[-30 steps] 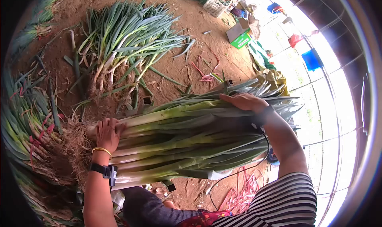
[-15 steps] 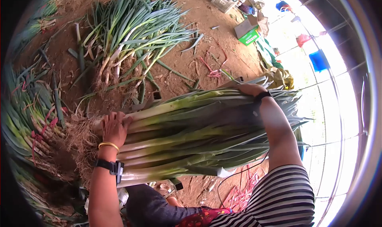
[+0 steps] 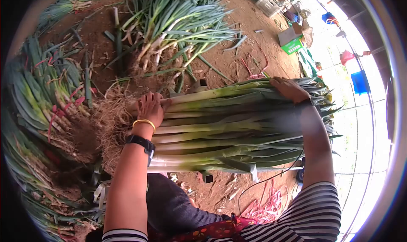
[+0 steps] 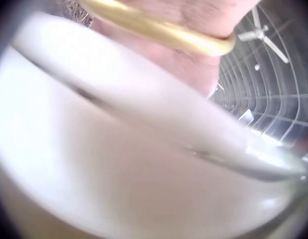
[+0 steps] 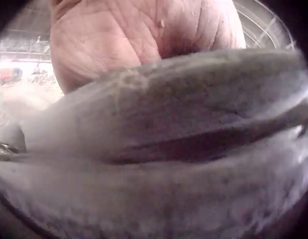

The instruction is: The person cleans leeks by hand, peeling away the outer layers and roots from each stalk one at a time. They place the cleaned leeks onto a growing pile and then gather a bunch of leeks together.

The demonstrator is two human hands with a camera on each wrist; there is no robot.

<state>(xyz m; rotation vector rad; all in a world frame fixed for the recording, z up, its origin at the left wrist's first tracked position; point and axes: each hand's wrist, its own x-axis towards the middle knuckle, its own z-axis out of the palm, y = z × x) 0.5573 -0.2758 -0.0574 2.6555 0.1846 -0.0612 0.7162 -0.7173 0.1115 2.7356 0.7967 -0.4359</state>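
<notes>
Leeks [image 3: 229,125], thick and long, lie side by side in a broad bundle across the middle of my head view, white shanks at the left, green leaves at the right. Their roots [image 3: 112,123] make a pale brown tangle at the left end. The left hand [image 3: 150,108] rests on the white shanks near those roots, its fingers a little apart and bent over the upper edge (I cannot see every fingertip). The right hand [image 3: 290,89] lies over the leaves at the upper edge, fingers nearly straight and clamped on nothing that I can see. A yellow bracelet [image 3: 144,122] circles the left wrist, just beside a black strap [image 3: 139,140]. Square tube ends [image 3: 207,178] show at both long edges of the bundle.

Beyond the bundle, a loose heap of slimmer green onions [image 3: 182,25] lies on brown soil [image 3: 250,57], and more onions with red ties [image 3: 51,95] lie at the left. Farther off I see a green box [image 3: 291,40] and a pale crate [image 3: 268,5]. Pink strings [image 3: 269,206] lie near the striped sleeve [image 3: 313,204]; in my left wrist view, a ceiling fan [image 4: 260,34] shows behind the arm.
</notes>
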